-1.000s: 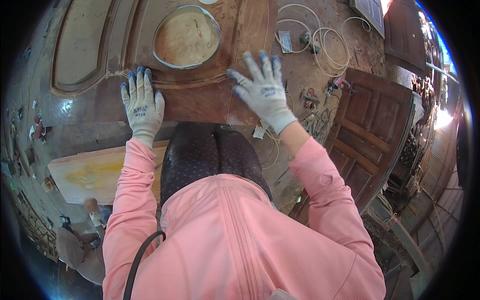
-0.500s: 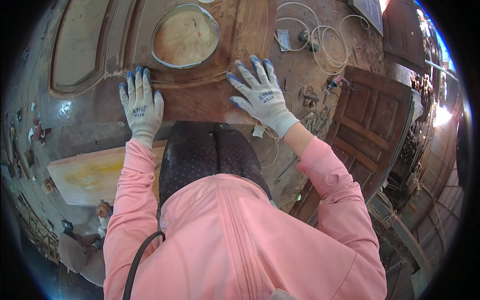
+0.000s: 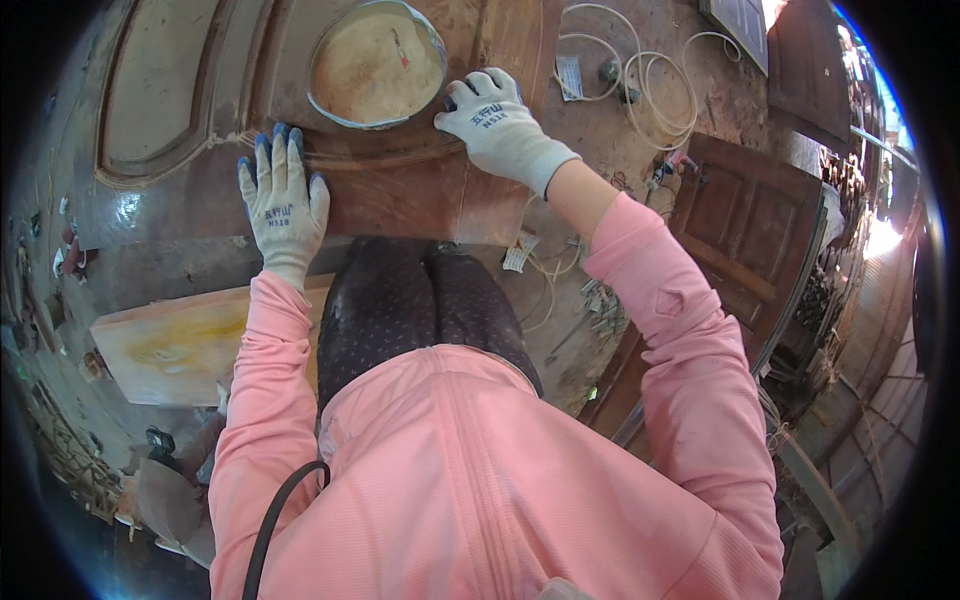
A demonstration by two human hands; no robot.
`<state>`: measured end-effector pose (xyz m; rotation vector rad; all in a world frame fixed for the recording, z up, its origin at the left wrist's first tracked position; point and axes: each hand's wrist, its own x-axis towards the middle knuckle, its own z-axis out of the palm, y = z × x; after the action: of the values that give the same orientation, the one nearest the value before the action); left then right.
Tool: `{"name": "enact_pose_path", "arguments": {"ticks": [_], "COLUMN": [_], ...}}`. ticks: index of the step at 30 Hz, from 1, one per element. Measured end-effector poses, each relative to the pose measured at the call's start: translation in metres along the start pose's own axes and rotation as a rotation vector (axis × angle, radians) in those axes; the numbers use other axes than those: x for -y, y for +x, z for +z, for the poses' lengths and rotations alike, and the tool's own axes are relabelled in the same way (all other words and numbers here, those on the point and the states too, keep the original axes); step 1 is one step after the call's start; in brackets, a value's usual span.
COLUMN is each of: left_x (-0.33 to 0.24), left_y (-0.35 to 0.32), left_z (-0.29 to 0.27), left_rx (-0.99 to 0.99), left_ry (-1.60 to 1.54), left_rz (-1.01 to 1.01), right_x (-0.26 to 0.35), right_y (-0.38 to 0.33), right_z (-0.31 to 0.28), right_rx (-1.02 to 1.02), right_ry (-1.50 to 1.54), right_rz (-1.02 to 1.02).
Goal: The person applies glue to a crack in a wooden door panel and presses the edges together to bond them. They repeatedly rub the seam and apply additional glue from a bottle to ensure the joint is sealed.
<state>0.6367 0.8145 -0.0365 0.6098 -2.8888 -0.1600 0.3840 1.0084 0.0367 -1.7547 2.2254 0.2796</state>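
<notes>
A brown wooden panel door [image 3: 380,200] lies flat in front of me, with moulded trim around its panels. My left hand [image 3: 283,205], in a white glove with blue fingertips, rests open on its near part, fingers stretched out. On the far part sits a round tub [image 3: 378,65] with a pale blue rim. Its inside looks beige and dusty, with a small red mark. Close to the tub's right side, my gloved right hand [image 3: 497,125] is closed over the door, fingers curled under. Whatever may be in its fingers is hidden.
A pale hose [image 3: 665,100] lies coiled on the floor beyond the door's right side. Another brown panel door [image 3: 745,210] lies at the right. A pale board with a yellow stain [image 3: 180,345] lies at the left, by my legs.
My right hand has moved forward and slightly left toward the tub, and its spread fingers have curled. My left hand stays nearly where it was.
</notes>
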Motion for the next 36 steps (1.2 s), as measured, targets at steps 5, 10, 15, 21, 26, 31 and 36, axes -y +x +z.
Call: {"name": "enact_pose_path", "arguments": {"ticks": [5, 10, 15, 21, 26, 31, 36], "left_x": [-0.002, -0.002, -0.003, -0.003, -0.003, -0.004, -0.003], "left_y": [-0.002, -0.002, 0.000, -0.001, -0.001, 0.000, 0.001], "left_z": [0.001, 0.000, -0.001, -0.001, -0.001, -0.002, 0.000], "left_rx": [0.009, 0.017, 0.018, 0.021, 0.013, -0.002, 0.007], "left_ry": [-0.024, -0.020, -0.026, -0.021, -0.036, -0.025, -0.025], "left_rz": [-0.014, -0.024, -0.023, -0.024, -0.029, -0.022, -0.035], "right_x": [-0.023, -0.013, -0.031, -0.033, -0.032, -0.043, -0.023], "right_y": [0.004, 0.002, 0.010, 0.006, 0.000, 0.009, 0.004], "right_z": [-0.001, 0.003, 0.003, 0.009, 0.011, 0.008, 0.009], "right_rx": [0.039, -0.013, 0.014, 0.010, -0.038, 0.018, -0.042], "right_ry": [0.250, 0.054, 0.246, 0.272, 0.200, 0.270, 0.005], "right_rz": [0.074, -0.023, -0.011, -0.043, -0.105, -0.072, -0.114]}}
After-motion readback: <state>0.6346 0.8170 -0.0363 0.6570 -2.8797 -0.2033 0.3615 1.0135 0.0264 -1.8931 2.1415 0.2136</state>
